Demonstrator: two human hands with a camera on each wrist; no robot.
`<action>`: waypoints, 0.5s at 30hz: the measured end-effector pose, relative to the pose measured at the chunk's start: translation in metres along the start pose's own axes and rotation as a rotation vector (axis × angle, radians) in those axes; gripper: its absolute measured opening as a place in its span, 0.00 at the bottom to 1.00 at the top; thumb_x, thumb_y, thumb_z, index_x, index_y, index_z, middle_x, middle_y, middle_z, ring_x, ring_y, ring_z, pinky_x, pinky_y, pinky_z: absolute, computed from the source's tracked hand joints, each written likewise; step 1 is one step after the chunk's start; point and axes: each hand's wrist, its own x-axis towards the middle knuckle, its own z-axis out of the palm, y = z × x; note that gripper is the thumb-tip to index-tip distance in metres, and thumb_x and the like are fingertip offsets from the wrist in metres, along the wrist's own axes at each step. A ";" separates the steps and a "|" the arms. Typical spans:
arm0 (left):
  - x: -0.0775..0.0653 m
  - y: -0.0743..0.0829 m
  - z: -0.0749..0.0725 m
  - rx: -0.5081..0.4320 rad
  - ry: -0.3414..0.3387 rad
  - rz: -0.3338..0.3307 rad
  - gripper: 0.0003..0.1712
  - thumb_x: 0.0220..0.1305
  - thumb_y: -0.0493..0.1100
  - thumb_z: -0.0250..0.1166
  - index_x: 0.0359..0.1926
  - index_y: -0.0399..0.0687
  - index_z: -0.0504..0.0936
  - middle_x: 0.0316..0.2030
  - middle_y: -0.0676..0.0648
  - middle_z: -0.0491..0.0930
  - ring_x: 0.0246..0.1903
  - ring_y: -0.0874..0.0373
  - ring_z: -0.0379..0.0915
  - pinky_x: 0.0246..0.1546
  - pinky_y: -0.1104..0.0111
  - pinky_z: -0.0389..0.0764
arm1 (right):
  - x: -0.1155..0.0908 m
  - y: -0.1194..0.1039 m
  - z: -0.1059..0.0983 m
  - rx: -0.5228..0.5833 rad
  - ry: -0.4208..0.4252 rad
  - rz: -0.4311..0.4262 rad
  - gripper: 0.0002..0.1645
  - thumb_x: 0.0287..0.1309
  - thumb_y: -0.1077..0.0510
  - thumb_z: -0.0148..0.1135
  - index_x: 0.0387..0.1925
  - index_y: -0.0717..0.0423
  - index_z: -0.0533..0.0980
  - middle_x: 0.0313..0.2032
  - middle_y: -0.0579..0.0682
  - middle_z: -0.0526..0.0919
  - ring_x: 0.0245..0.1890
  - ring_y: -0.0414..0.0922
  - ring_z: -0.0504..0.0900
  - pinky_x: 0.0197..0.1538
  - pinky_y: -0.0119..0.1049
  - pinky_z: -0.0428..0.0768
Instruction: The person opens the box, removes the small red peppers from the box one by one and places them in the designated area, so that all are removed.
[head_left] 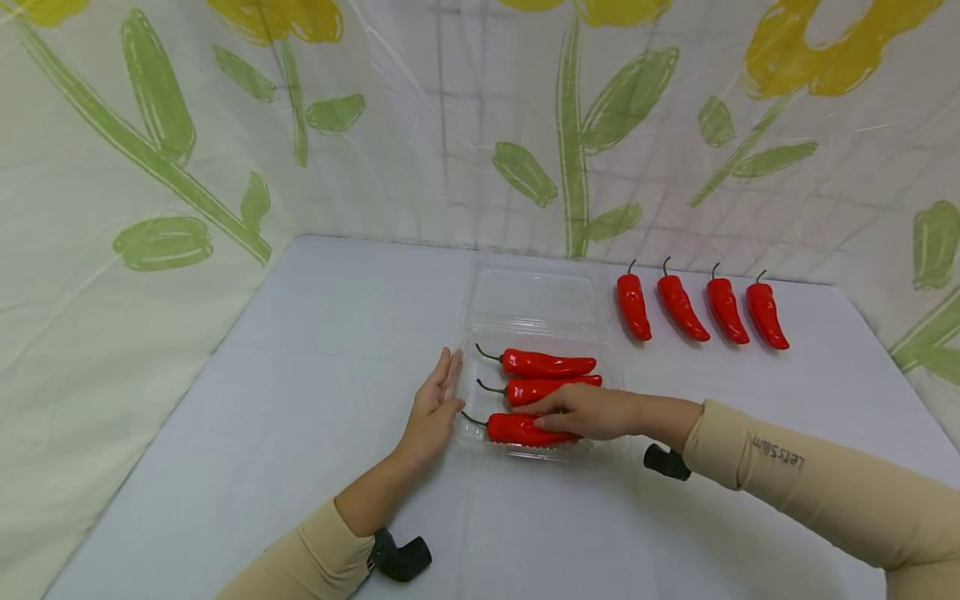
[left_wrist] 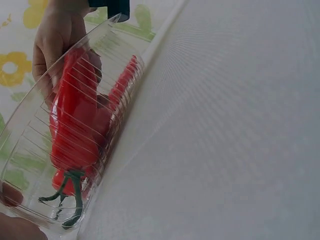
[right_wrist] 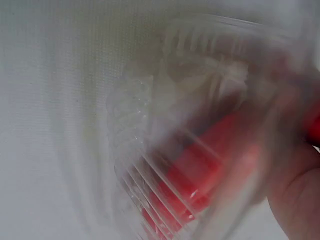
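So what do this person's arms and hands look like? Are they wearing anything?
The left hand and right hand wear no gloves. The left sleeve and right sleeve are plain beige, and the right one carries small dark lettering. A small black piece sits at the left wrist and another at the right.

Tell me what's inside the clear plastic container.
Three red peppers lie side by side, stems toward the left hand. In the head view, the right hand hides parts of the middle pepper and nearest pepper; the container floor beneath the peppers is covered too.
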 end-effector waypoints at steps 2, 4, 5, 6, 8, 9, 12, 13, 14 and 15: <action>0.000 0.000 0.000 0.007 0.005 -0.001 0.40 0.57 0.22 0.39 0.71 0.32 0.38 0.72 0.41 0.45 0.73 0.52 0.37 0.68 0.65 0.45 | 0.000 0.000 0.000 0.012 0.007 0.008 0.26 0.60 0.52 0.56 0.61 0.44 0.70 0.40 0.44 0.77 0.43 0.42 0.70 0.33 0.27 0.72; 0.001 0.000 0.000 0.017 0.009 -0.006 0.40 0.58 0.22 0.40 0.71 0.33 0.38 0.72 0.41 0.45 0.73 0.52 0.38 0.68 0.65 0.45 | 0.000 -0.001 0.001 0.032 0.013 0.014 0.26 0.60 0.53 0.57 0.61 0.44 0.71 0.41 0.44 0.76 0.43 0.42 0.70 0.33 0.28 0.73; 0.001 0.000 0.000 0.020 0.011 -0.009 0.40 0.58 0.22 0.40 0.71 0.33 0.39 0.72 0.41 0.45 0.72 0.52 0.38 0.68 0.65 0.46 | 0.000 -0.001 0.002 0.040 0.016 0.015 0.26 0.59 0.52 0.57 0.61 0.44 0.71 0.42 0.44 0.77 0.44 0.42 0.70 0.34 0.28 0.74; 0.001 0.001 0.000 0.021 0.012 -0.013 0.40 0.58 0.22 0.40 0.71 0.34 0.39 0.72 0.42 0.46 0.72 0.52 0.38 0.68 0.66 0.46 | 0.001 -0.001 0.002 0.048 0.019 0.013 0.26 0.59 0.53 0.58 0.60 0.44 0.72 0.42 0.44 0.77 0.44 0.42 0.70 0.35 0.28 0.75; 0.001 0.001 0.000 0.021 0.011 -0.014 0.40 0.58 0.22 0.40 0.71 0.34 0.39 0.73 0.42 0.46 0.72 0.53 0.38 0.68 0.66 0.46 | 0.001 -0.001 0.003 0.050 0.026 0.012 0.26 0.58 0.52 0.58 0.60 0.45 0.72 0.40 0.44 0.78 0.43 0.42 0.70 0.34 0.28 0.75; 0.000 0.001 0.000 0.017 0.009 -0.014 0.40 0.58 0.22 0.40 0.71 0.34 0.38 0.73 0.42 0.45 0.72 0.52 0.38 0.68 0.66 0.46 | 0.002 -0.001 0.004 0.051 0.028 0.006 0.26 0.58 0.53 0.59 0.60 0.45 0.72 0.38 0.43 0.78 0.43 0.42 0.71 0.34 0.27 0.75; 0.000 0.001 0.000 0.011 0.006 -0.010 0.40 0.58 0.22 0.39 0.71 0.33 0.38 0.73 0.41 0.45 0.72 0.52 0.38 0.68 0.66 0.46 | 0.001 -0.001 0.003 0.025 0.032 -0.015 0.26 0.58 0.53 0.58 0.60 0.45 0.72 0.36 0.43 0.78 0.42 0.41 0.71 0.33 0.26 0.75; 0.000 0.001 0.000 0.009 0.006 -0.007 0.40 0.58 0.22 0.39 0.71 0.33 0.38 0.72 0.41 0.45 0.72 0.52 0.38 0.68 0.65 0.46 | 0.000 -0.001 0.002 0.013 0.030 -0.018 0.26 0.59 0.52 0.58 0.61 0.45 0.71 0.35 0.42 0.78 0.41 0.41 0.71 0.32 0.26 0.74; 0.000 0.001 0.000 0.007 0.007 -0.008 0.40 0.58 0.22 0.39 0.71 0.33 0.38 0.72 0.41 0.45 0.72 0.52 0.38 0.68 0.65 0.46 | -0.001 -0.001 0.000 0.005 0.030 -0.023 0.27 0.59 0.52 0.58 0.61 0.45 0.71 0.35 0.42 0.78 0.40 0.41 0.71 0.32 0.26 0.74; 0.000 0.001 0.000 0.006 0.009 -0.009 0.40 0.58 0.22 0.39 0.71 0.33 0.38 0.72 0.41 0.45 0.72 0.52 0.38 0.68 0.65 0.46 | -0.002 -0.001 -0.001 -0.003 0.032 -0.024 0.27 0.59 0.52 0.57 0.61 0.45 0.71 0.35 0.42 0.78 0.40 0.41 0.72 0.33 0.27 0.75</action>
